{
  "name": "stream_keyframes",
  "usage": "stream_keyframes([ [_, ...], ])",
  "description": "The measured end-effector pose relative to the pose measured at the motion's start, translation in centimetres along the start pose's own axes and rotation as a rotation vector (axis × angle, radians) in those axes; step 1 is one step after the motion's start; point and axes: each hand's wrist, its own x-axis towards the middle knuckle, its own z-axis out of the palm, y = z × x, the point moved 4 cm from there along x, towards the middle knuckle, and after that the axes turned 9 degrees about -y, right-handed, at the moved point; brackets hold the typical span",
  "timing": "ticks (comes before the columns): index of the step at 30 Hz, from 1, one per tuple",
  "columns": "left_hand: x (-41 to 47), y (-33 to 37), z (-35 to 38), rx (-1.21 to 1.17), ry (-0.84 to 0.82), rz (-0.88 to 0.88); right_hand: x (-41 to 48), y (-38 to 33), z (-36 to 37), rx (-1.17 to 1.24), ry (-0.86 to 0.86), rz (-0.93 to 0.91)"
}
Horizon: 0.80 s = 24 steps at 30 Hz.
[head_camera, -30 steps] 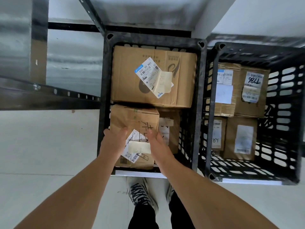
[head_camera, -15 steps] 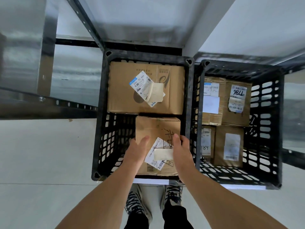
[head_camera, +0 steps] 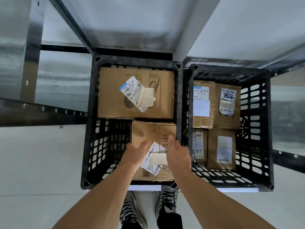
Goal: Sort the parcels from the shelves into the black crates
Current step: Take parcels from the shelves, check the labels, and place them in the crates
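Two black crates stand side by side on the floor below me. In the left crate a large cardboard box with a peeling label fills the far half. A small cardboard box with handwriting and loose labels sits in that crate's near right corner. My left hand holds its left side, thumb on top. My right hand holds its right side against the crate wall. The right crate holds several labelled parcels.
Grey metal shelf rails run on the left and behind the crates. A pale shelf board hangs above the crates. The left crate's near left part shows bare mesh. My shoes stand just in front of the crates.
The small box has moved from the left crate's near left side to its near right corner, both hands with it.
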Motion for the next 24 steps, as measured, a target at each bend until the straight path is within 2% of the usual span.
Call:
stream_keyframes([
  [4, 0.6, -0.5, 0.0, -0.027, 0.013, 0.035, -0.5, 0.6, 1.3, 0.093, -0.026, 0.002],
  [9, 0.5, -0.8, -0.1, -0.112, -0.014, 0.061, -1.4, 0.9, 1.4, 0.178, 0.024, -0.047],
  [15, 0.2, -1.7, -0.6, -0.253, 0.007, 0.109, -1.6, 0.7, 1.0, 0.151, -0.033, -0.064],
  [24, -2.2, -1.9, -2.1, -0.203, -0.01, 0.196, -4.2, -0.4, -0.1, 0.17, -0.102, -0.066],
])
